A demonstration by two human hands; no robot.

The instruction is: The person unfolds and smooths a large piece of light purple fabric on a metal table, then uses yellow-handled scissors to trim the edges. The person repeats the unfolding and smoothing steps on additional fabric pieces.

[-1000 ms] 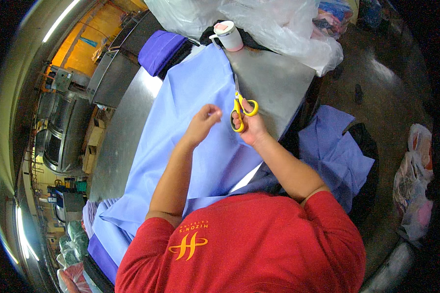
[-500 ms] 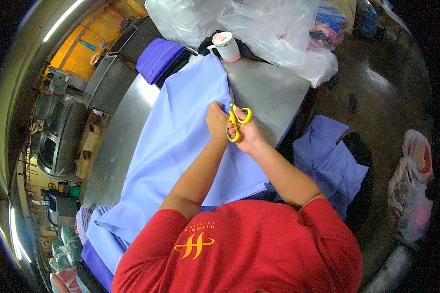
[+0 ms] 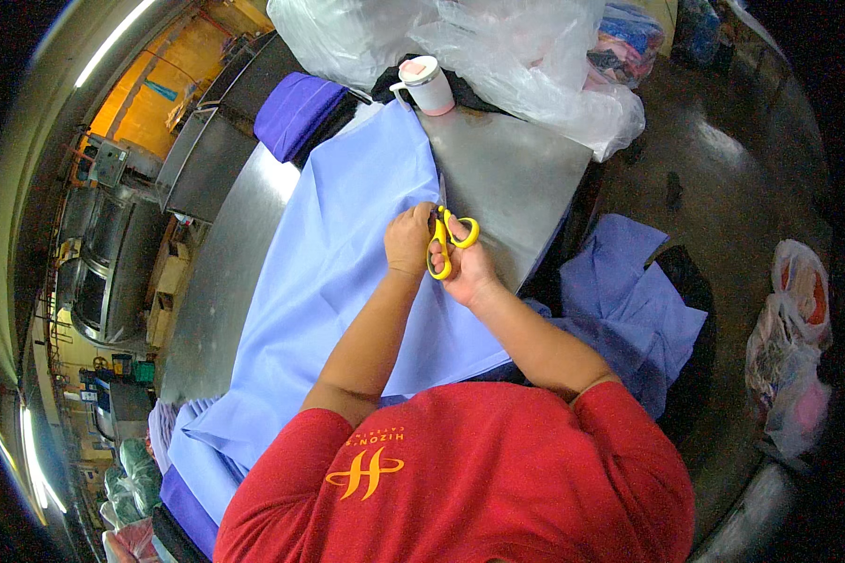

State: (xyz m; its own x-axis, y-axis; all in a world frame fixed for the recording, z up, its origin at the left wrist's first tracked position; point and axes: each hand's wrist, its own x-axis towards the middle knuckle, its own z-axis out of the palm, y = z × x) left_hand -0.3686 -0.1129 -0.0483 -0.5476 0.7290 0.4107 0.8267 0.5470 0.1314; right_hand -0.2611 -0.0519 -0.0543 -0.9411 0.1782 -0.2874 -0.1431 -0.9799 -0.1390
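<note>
Yellow logo (image 3: pixel 364 472), lettering (image 3: pixel 377 439) on red shirt (image 3: pixel 507 469)

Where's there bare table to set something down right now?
Right of the blue cloth: bare table, bordered at its far end by the mug and plastic bags. Left of the cloth: another bare strip, nearer than the purple bundle. Crowded: the far end, and the cloth's right edge, where the left hand, right hand and scissors sit close together.

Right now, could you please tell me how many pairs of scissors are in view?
1: the yellow-handled scissors in the right hand, by the edge of the blue cloth. Others may be hidden.
</note>
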